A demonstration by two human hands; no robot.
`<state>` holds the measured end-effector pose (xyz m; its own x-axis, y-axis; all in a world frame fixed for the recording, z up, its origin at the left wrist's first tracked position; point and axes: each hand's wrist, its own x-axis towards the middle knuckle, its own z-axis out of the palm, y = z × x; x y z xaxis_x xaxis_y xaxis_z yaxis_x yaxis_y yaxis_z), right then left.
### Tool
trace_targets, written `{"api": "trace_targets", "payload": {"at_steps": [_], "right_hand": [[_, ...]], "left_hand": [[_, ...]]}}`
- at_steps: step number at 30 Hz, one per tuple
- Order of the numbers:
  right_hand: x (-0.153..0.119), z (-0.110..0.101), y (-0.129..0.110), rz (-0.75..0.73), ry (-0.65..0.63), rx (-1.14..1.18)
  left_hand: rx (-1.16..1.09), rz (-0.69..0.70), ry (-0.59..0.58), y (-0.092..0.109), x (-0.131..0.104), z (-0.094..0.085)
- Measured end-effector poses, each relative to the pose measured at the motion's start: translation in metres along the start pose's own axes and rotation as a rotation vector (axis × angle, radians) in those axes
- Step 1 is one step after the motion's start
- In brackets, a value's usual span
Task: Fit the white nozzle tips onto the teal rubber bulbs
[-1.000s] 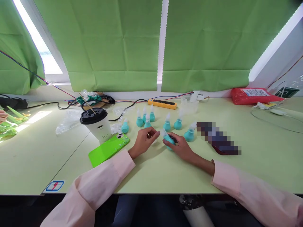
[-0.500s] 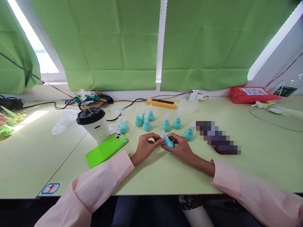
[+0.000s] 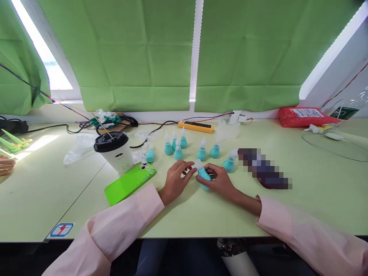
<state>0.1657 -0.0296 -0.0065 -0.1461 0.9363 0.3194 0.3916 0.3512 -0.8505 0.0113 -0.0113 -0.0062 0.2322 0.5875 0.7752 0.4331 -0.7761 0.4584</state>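
Note:
My right hand (image 3: 220, 178) is wrapped around a teal bulb nasal aspirator (image 3: 204, 177) with a clear tip, tilted over the table. Close to that tip is my left hand (image 3: 177, 178), its thumb and forefinger apart with nothing visible between them. Several similar teal aspirators (image 3: 201, 153) with clear nozzles stand beyond my hands. One more aspirator (image 3: 229, 164) leans just right of my right hand, and another (image 3: 150, 155) lies tipped near the phone.
Left of my hands are a bright green phone (image 3: 130, 184) and a lidded paper cup (image 3: 116, 157). A blurred dark object (image 3: 264, 168) lies to the right. An orange power strip (image 3: 195, 126), cables and a red package (image 3: 306, 117) line the back. Another person's hand (image 3: 6, 165) shows at the left edge.
My left fingers have come off the aspirator's tip and opened slightly. My right hand still holds the aspirator. The other person's hand at the left edge has moved down.

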Motion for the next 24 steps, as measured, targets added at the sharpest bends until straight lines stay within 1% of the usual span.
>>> {"api": "trace_targets", "payload": {"at_steps": [2, 4, 6, 7, 9, 12, 13, 15, 18, 22, 24], "right_hand": [[0.0001, 0.0005, -0.0015, 0.045, -0.029, 0.050], [0.0002, 0.0004, -0.0030, 0.078, -0.052, 0.089], [0.0001, -0.0001, -0.0037, 0.092, -0.067, 0.106], [0.0000, -0.0004, -0.0037, 0.095, -0.073, 0.109], [-0.0002, -0.0007, -0.0030, 0.098, -0.084, 0.104], [-0.0007, -0.0007, -0.0010, 0.094, -0.079, 0.081], [-0.0008, -0.0006, -0.0003, 0.088, -0.074, 0.069], [-0.0010, -0.0003, 0.0011, 0.070, -0.059, 0.039], [-0.0009, 0.0002, 0.0019, 0.042, -0.031, -0.007], [-0.0003, 0.0005, -0.0014, 0.074, -0.033, 0.021], [0.0001, 0.0002, -0.0032, 0.106, -0.041, 0.054]], "left_hand": [[0.117, 0.158, 0.013, -0.0030, 0.0009, -0.0011], [0.246, 0.274, -0.019, -0.0062, 0.0021, -0.0027], [0.325, 0.331, -0.053, -0.0084, 0.0033, -0.0042], [0.319, 0.341, -0.063, -0.0088, 0.0040, -0.0048], [0.206, 0.303, -0.057, -0.0083, 0.0055, -0.0052], [-0.019, 0.169, -0.031, -0.0051, 0.0079, -0.0048], [-0.057, 0.141, -0.031, -0.0040, 0.0086, -0.0046], [-0.066, 0.131, -0.049, -0.0029, 0.0091, -0.0042], [0.059, 0.195, -0.100, -0.0043, 0.0080, -0.0043], [0.400, 0.394, -0.220, -0.0079, 0.0041, -0.0064], [0.502, 0.455, -0.253, -0.0088, 0.0024, -0.0070]]}}
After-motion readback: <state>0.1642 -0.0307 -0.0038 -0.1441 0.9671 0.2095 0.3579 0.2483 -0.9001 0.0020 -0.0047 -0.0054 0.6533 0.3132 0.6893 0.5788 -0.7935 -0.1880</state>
